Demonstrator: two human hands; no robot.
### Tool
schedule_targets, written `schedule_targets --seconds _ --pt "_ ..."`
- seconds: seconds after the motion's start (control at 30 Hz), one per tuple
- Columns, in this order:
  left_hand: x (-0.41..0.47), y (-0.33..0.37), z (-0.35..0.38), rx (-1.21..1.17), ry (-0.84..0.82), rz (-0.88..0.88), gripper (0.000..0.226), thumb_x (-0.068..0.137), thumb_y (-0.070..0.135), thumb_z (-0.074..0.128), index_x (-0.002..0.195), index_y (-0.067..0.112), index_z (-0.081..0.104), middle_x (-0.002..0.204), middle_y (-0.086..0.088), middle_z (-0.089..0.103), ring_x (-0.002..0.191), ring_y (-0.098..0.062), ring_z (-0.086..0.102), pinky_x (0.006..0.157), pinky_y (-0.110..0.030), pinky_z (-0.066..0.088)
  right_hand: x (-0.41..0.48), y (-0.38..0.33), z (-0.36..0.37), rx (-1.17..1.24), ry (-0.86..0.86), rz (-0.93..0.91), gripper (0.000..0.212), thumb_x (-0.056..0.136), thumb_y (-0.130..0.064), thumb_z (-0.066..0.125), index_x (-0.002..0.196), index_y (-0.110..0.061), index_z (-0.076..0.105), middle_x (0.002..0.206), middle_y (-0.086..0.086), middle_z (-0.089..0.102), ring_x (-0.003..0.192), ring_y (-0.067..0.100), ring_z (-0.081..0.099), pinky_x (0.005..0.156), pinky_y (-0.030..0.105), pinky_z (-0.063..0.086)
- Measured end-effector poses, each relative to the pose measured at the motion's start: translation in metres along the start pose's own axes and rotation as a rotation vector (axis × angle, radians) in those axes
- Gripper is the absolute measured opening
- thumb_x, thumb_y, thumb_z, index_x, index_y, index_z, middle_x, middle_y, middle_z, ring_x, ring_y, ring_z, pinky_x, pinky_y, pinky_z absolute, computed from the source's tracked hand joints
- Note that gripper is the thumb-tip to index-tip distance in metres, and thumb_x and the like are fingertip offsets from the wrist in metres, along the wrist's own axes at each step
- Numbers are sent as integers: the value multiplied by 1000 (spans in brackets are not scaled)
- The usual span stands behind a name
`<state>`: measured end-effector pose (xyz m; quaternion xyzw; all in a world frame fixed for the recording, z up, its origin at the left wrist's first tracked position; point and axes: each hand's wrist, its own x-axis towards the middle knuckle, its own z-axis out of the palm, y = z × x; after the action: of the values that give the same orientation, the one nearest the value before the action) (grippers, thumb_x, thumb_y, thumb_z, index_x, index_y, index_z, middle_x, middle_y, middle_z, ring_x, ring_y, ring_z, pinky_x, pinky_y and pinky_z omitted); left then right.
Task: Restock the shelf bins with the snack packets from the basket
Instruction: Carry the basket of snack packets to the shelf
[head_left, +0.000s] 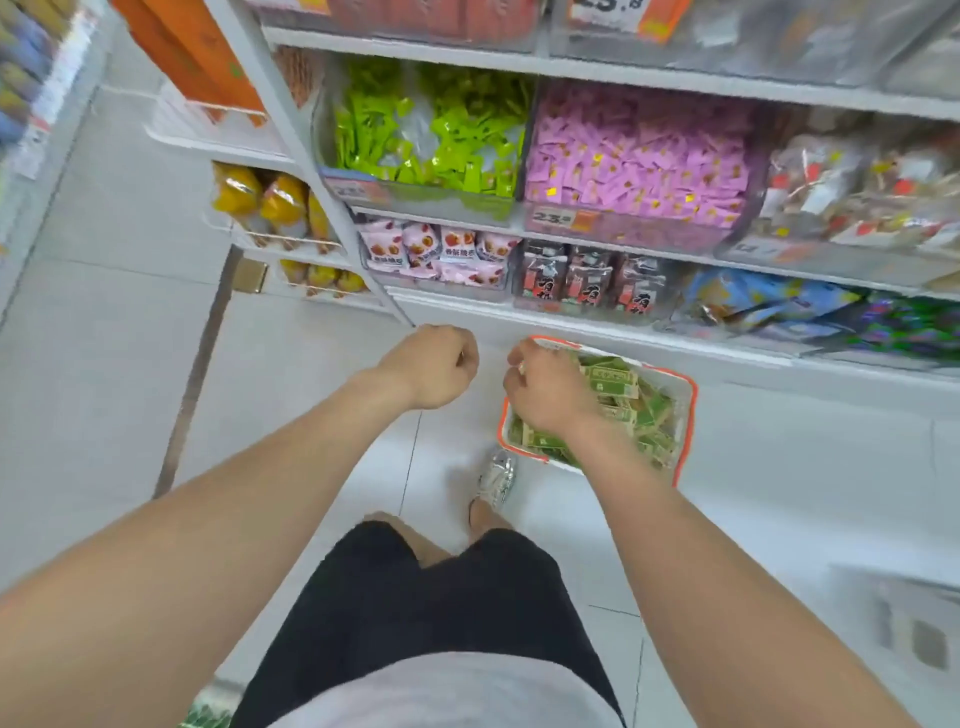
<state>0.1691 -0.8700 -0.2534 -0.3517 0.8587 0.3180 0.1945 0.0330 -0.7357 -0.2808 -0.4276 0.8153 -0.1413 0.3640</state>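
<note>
- The right hand (545, 392) hangs over the near-left corner of the basket (690, 415), knuckles up and fingers curled downward. Whether it has packets in its grasp is hidden by the back of the hand.
- The left hand (434, 366) hovers left of the basket, balled into a fist with nothing showing in it. It probably waits to take a share.
- The packets (623, 400), green, lie loose in the basket, heaped, so a handful can be scooped.
- The basket sits on the floor, just below the lowest shelf, likely to keep the lift short.
- Above the basket, to the left, the green bin (426, 145) holds packets of like colour with a hollow in the middle. It is probably the one to fill.
- The pink bin (639, 161), straight above the basket, looks full.
- A shoe (497, 475) stands just beside the basket's near corner.
</note>
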Motion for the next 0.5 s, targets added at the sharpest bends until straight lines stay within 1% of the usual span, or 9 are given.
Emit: schedule_targets --seconds 0.07,0.13,0.2,0.27,0.33,0.37,0.4,0.43,0.5 --pt "31 -7 4 -17 -68 25 23 97 19 51 101 16 74 105 -3 75 99 -29 67 89 -39 56 16 10 6 38 13 81 21 99 -24 49 110 -14 63 96 14 71 95 38 65 70 39 50" --pt "62 -12 12 -26 -137 38 25 99 18 49 104 15 74 108 -2 74 101 -26 67 92 -41 56 29 22 15 87 35 181 15 97 -25 51 99 -16 63 88 11 67 89 38 66 66 37 44" --pt "94 -15 23 -29 -202 59 27 101 16 48 106 12 74 112 -2 73 104 -26 66 94 -42 55 41 36 27 166 77 282 16 96 -21 52 101 -14 66 88 13 70 88 37 66 69 37 46" --pt "127 -20 45 -32 -252 72 27 101 14 48 106 6 73 110 -7 73 104 -28 65 94 -44 55 50 52 43 245 101 384 20 97 -16 52 105 -7 68 90 17 72 85 37 66 70 37 48" --pt "163 -26 75 -28 -290 81 25 100 14 49 98 1 69 101 -14 72 96 -34 65 87 -46 55 59 72 67 289 132 480 21 98 -16 51 103 -5 68 90 17 70 77 36 63 64 36 47" --pt "179 -29 92 -14 -314 89 23 99 14 49 91 3 67 94 -15 69 87 -36 60 80 -43 51 64 83 82 309 147 538 20 98 -18 51 104 -7 67 89 14 69 74 34 60 63 36 45" --pt "195 -30 110 11 -338 100 20 99 13 48 85 9 62 87 -13 61 80 -32 53 73 -38 45 69 94 97 336 168 600 20 98 -20 51 106 -9 65 88 12 67 73 33 59 63 35 43" --pt "210 -34 128 35 -365 112 21 98 11 48 79 13 56 82 -10 54 76 -27 45 69 -35 37 73 103 115 371 184 651 19 98 -21 50 107 -10 64 87 10 67 72 33 59 63 34 43" --pt "235 -45 166 59 -438 123 30 97 8 45 68 16 42 73 -8 44 70 -24 36 65 -34 29 82 116 154 440 200 728 16 99 -21 49 104 -10 60 85 9 65 77 35 61 65 34 45"
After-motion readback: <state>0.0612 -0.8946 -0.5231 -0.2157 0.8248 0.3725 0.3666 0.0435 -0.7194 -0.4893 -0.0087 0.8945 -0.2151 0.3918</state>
